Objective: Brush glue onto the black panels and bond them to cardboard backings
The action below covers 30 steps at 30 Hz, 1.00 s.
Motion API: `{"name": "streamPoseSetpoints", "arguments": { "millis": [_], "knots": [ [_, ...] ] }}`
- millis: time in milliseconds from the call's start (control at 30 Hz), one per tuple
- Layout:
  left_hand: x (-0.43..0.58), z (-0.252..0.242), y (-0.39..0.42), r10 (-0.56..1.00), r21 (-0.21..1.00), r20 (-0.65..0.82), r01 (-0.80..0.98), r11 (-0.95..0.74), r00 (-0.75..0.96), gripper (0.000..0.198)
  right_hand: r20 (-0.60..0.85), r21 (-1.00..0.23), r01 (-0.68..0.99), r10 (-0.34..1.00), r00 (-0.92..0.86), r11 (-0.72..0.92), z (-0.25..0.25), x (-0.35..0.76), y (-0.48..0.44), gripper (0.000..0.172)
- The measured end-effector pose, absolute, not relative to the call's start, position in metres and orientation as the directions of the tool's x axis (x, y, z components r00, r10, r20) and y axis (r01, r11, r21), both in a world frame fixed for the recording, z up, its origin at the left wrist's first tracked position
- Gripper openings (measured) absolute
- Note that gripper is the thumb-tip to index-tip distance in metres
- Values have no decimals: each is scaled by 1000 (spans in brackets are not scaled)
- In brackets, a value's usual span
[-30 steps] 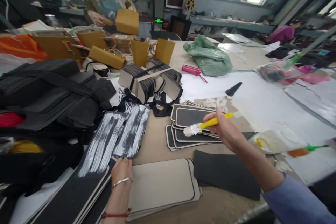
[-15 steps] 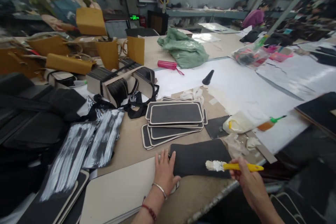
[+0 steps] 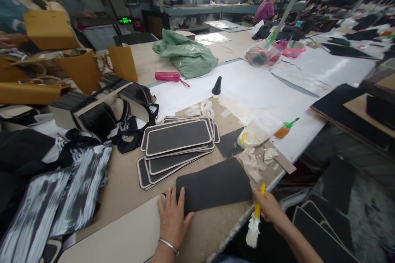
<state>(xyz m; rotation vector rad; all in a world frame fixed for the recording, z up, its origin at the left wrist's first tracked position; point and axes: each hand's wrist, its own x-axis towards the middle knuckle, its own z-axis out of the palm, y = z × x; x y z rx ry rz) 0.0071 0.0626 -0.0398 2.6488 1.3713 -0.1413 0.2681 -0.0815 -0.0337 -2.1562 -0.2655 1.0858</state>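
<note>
My left hand (image 3: 173,218) lies with fingers spread where a beige panel (image 3: 123,234) meets a plain black panel (image 3: 212,185). In my right hand (image 3: 268,205) is a yellow-handled brush (image 3: 253,226), its bristles coated in white paste and pointing down past the table's front edge. My right fingers are at the black panel's right corner. Behind the panels sits a stack of black pieces with beige borders (image 3: 179,137). Two black pieces streaked with white (image 3: 83,185) lie at the left.
Strapped black-and-beige parts (image 3: 101,107) and mustard bags (image 3: 121,63) fill the left. A white paste bag (image 3: 251,133), an orange bottle (image 3: 282,130) and a black cone (image 3: 217,86) stand beyond the panels. A person in purple (image 3: 265,10) is far back.
The view has turned right. The brush has swung from lying level over the black panel to pointing down beyond the table edge. My left hand is still on the panels.
</note>
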Motion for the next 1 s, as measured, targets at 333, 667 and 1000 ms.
{"name": "streamPoseSetpoints", "arguments": {
  "millis": [333, 667, 1000],
  "knots": [
    [9, -50, 44, 837, 45, 96, 837, -545, 539, 47, -591, -645, -26, 476, 651, -764, -19, 288, -63, 46],
    [3, -66, 36, 780, 220, 304, 757, -616, 547, 30, -347, -910, -72, 657, 669, -407, 17, 265, -23, 46],
    [-7, -91, 37, 636, 252, 350, 585, -771, 687, 29, -237, -958, -3, 783, 576, -288, 12, 200, 17, 42]
  ]
}}
